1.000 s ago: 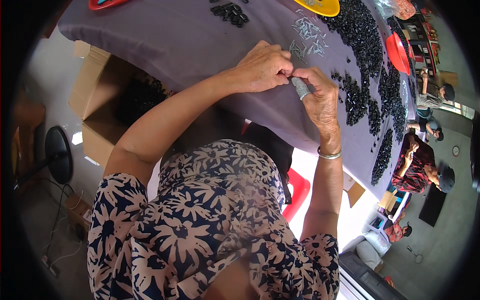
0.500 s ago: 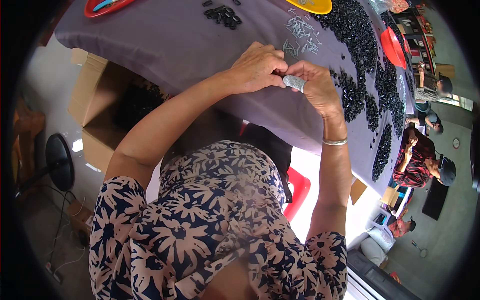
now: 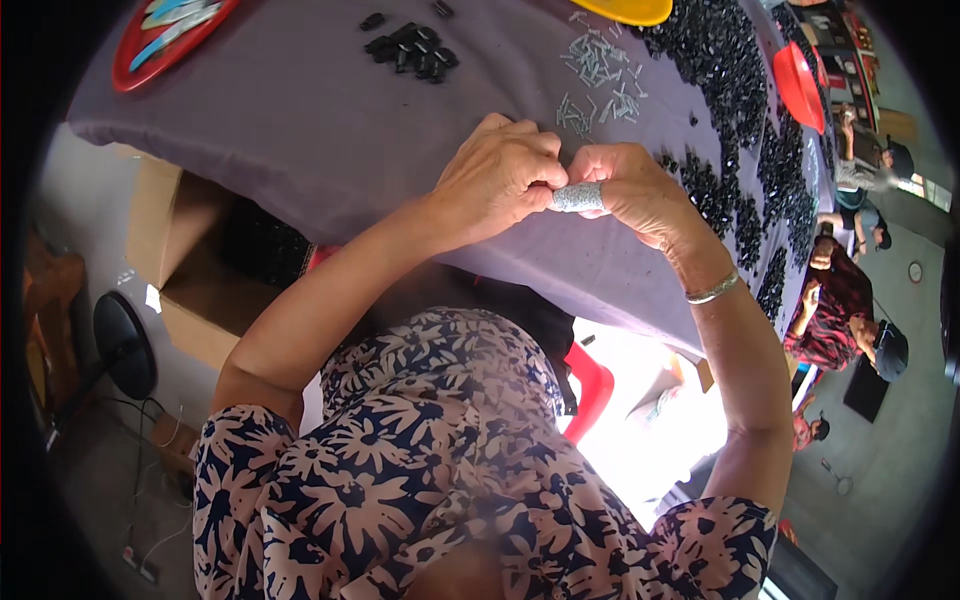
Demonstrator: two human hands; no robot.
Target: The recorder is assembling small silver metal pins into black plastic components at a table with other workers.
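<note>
Above the near edge of the purple-grey cloth, my left hand (image 3: 502, 178) and my right hand (image 3: 645, 195) meet with fingertips pressed together. Both are closed in a pinch; whatever lies between them is hidden by the fingers. A silvery-grey wrap (image 3: 578, 197) covers my right thumb. Just beyond my hands lie loose small clear pins (image 3: 595, 62). To their left is a small group of shiny black cylindrical pieces (image 3: 412, 52). A large spread of similar black pieces (image 3: 722, 85) runs along the right side of the table.
A red plate (image 3: 122, 72) with blue and white implements stands far left, a yellow plate (image 3: 635, 14) at the far edge, and a red bowl (image 3: 797, 90) at right. An open cardboard box (image 3: 150, 225) with black contents is below left. Other people (image 3: 845, 290) sit along the right.
My view has shifted. My joined hands sit slightly lower and my right forearm slants further out to the right. The fingertips stay pressed together.
</note>
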